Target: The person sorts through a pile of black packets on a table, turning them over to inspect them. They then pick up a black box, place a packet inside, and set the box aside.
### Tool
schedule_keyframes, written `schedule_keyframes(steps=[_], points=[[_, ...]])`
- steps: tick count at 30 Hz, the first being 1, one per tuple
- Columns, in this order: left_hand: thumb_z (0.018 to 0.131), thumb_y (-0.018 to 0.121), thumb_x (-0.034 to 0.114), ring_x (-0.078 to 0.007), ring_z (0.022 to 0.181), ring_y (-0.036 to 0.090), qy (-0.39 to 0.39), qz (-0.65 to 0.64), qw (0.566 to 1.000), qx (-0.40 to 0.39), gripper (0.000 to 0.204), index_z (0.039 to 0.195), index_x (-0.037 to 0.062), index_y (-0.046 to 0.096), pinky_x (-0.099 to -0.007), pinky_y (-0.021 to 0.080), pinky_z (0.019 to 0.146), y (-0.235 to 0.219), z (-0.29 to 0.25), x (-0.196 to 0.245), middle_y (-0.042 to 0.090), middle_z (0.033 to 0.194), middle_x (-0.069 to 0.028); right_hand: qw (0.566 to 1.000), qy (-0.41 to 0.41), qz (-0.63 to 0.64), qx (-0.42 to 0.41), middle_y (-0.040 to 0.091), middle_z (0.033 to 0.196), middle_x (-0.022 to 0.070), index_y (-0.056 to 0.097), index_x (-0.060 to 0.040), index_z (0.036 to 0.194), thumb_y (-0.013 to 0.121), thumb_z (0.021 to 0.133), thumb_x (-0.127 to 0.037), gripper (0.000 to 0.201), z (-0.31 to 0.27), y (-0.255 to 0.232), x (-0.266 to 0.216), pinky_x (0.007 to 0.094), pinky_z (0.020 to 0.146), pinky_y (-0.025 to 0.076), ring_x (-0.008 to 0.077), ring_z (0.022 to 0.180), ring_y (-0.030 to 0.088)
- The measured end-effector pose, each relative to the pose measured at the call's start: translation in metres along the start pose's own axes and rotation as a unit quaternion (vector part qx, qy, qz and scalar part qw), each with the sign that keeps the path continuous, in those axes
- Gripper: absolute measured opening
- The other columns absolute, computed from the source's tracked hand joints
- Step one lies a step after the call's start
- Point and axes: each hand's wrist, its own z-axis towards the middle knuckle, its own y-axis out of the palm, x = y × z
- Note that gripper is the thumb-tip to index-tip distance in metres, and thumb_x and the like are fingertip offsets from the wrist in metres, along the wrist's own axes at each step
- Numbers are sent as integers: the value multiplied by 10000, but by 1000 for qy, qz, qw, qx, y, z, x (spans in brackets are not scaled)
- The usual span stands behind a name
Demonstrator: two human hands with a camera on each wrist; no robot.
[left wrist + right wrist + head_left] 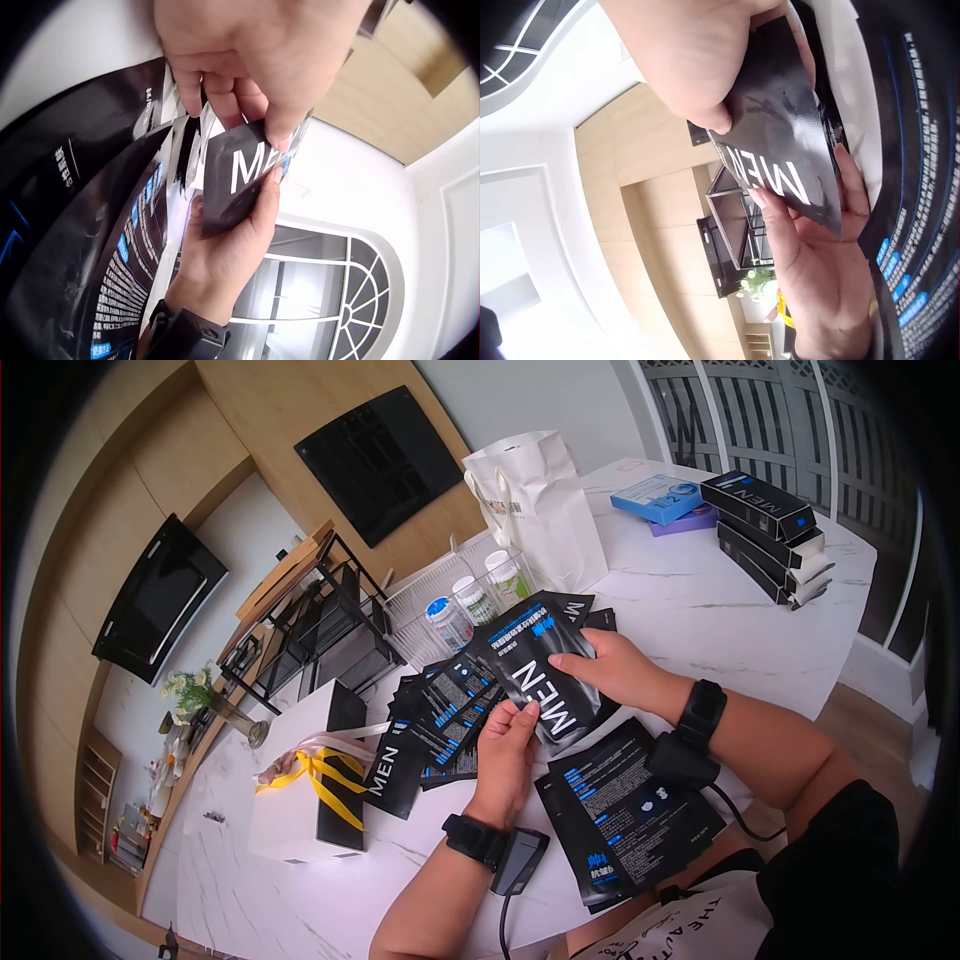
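MEN packet: black (553,685), tilted, held between both hands' fingers.
Left hand (505,755): fingers clamped on the packet's left side, thumb on the printed face.
Right hand (630,678): fingers clamped on its right side, thumb on the same face.
Fanned packets (445,705): left of and beyond left fingers, overlapping.
Back-up packets (630,810): just bodyward of the fingers, print facing up.
Ribboned box (285,815): left of left fingers, near the fanned packets.
Bottles (510,580), paper bag (540,510): beyond the fingers.
Black cartons (765,510), blue box (655,500): well apart from right fingers, far right.
Open room: bare bench (730,625) between right fingers and cartons; bench edge farther right.
Surface: white, grey-veined.
Room: wood panelling (275,420) and dark screen (375,465) beyond left fingers; barred window (850,460) beyond right fingers.
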Motion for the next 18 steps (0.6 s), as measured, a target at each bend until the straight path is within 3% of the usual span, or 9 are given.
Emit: schedule_keyframes(steps=[3,6,9,11,12,18], points=[[886,508,97,-92,806,569,4,-7,1000,-14,82,912,36,556,-233,456,751,-2,1,0,613,895,-44,1000,-20,6,3,625,842,39,571,-20,1014,573,845,-188,239,-1,2,1,231,668,458,75,752,564],[895,498,133,-87,816,558,-2,13,1000,-14,76,892,69,539,-270,450,790,0,0,1,601,874,-9,996,-56,-41,-53,603,798,17,566,-19,989,593,835,-249,278,-7,6,-11,229,650,451,66,724,542],[885,509,93,-86,790,568,3,2,1000,-10,77,909,36,555,-224,450,747,0,1,-2,616,887,-40,992,-75,-67,-75,612,782,33,568,-14,974,594,834,-252,278,-12,8,-18,241,643,452,80,707,552],[886,508,93,-86,786,567,11,-13,1000,-2,81,918,36,556,-223,448,748,-1,1,-1,616,886,-37,996,-27,-83,-2,623,777,62,571,-9,969,590,835,-254,280,-5,4,-9,249,646,454,97,708,565],[886,508,93,-86,786,567,11,-13,1000,-2,81,918,36,556,-223,448,748,-2,2,-2,616,886,-37,995,-45,-85,11,631,789,86,574,-5,964,582,837,-257,282,-3,1,-9,258,660,455,110,728,577],[885,513,98,-74,771,558,17,-14,1000,8,80,927,48,559,-210,446,720,2,0,0,611,874,-24,989,-78,-120,24,632,819,90,566,4,981,580,842,-246,287,-2,3,-2,270,681,457,119,755,578]])
